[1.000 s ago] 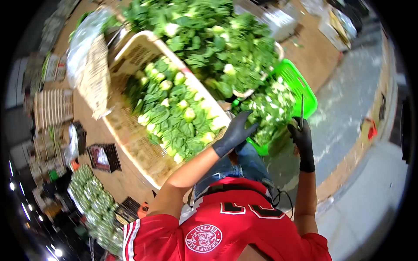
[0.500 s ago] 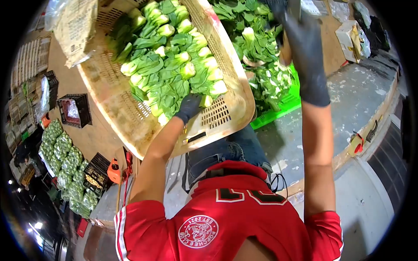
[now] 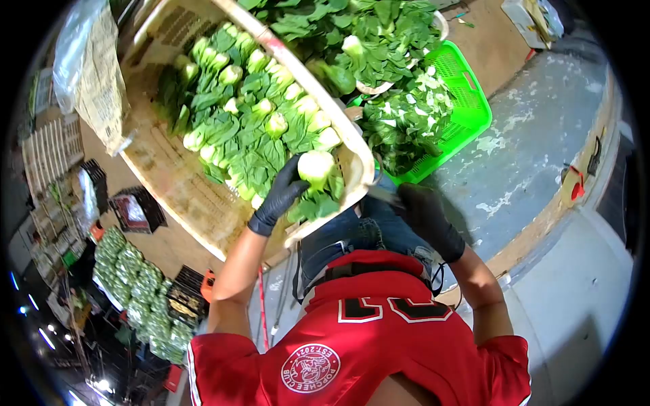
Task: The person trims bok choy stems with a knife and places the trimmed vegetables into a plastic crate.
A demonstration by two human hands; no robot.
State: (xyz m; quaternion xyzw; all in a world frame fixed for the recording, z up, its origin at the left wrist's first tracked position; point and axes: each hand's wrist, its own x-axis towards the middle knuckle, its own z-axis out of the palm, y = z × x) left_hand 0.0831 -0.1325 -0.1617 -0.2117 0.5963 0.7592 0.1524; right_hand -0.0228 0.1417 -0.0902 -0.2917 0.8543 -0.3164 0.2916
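Note:
My left hand (image 3: 282,193), in a black glove, is closed on a leafy green vegetable (image 3: 316,169) with its pale base up, at the near right corner of a large cream crate (image 3: 179,211). Rows of similar green vegetables (image 3: 254,122) lie in that crate. My right hand (image 3: 426,215), also gloved in black, is closed on a knife (image 3: 384,196) in front of my jeans. The blade points left towards the crate's corner. Just beyond this hand, a bright green basket (image 3: 467,122) contains cut leaves and pale trimmings (image 3: 406,118).
A heap of leafy greens (image 3: 338,34) stands at the top. Bagged vegetables (image 3: 139,291) and dark crates (image 3: 137,210) are at the left. A plastic bag and sacking (image 3: 98,88) hang at the cream crate's far left. A grey ledge (image 3: 521,149) runs along the right.
My left hand has raised a vegetable at the crate's corner. My right hand has come down from the top right to near my lap, and the knife now shows clearly.

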